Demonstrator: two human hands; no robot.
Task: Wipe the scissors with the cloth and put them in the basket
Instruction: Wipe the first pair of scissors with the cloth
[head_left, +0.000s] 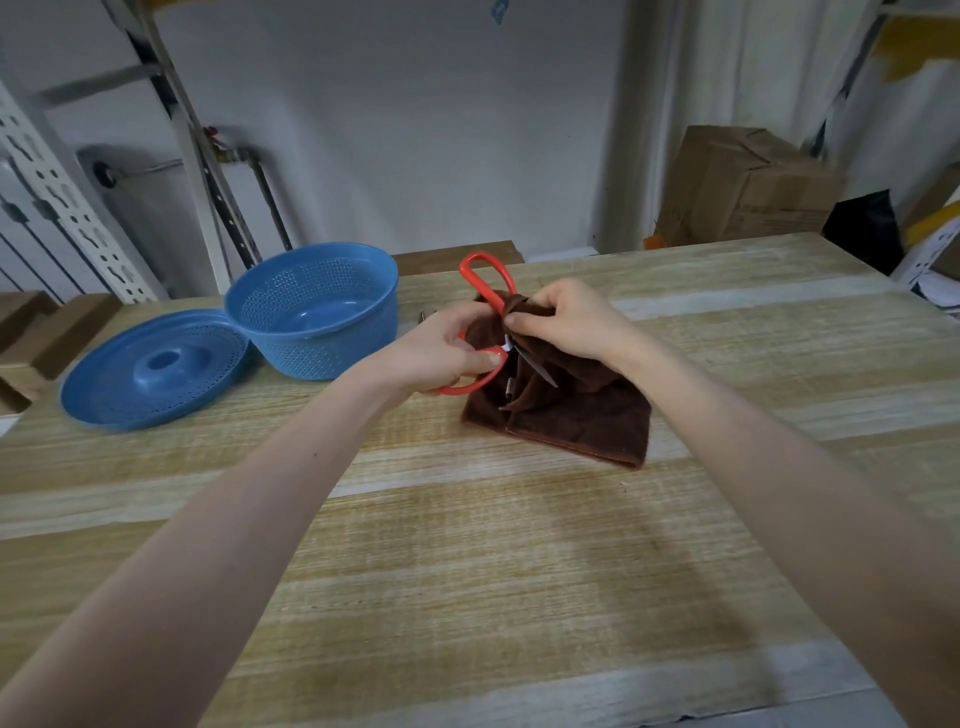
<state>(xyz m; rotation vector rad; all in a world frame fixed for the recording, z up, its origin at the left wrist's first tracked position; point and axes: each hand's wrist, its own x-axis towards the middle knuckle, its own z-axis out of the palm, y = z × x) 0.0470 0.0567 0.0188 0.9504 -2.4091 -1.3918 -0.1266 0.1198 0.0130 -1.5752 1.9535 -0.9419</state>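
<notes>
I was in what looked like a storeroom or back workshop rather than a home. I worked at a plain plank worktop (467, 545) of pale, worn wood. Beyond its far left corner, slotted steel shelving uprights (67, 208) leaned against a bare white wall (415, 130), with an exposed pipe (228, 150) running along it. Behind the far right edge sat a taped cardboard box (743, 192) and a black bag (865, 228), and rough wooden blocks (62, 327) lay off the left edge.

Red-handled scissors (491, 301), handles spread, sit half wrapped in the brown cloth (571, 421), near the upright blue basket (322, 348).
</notes>
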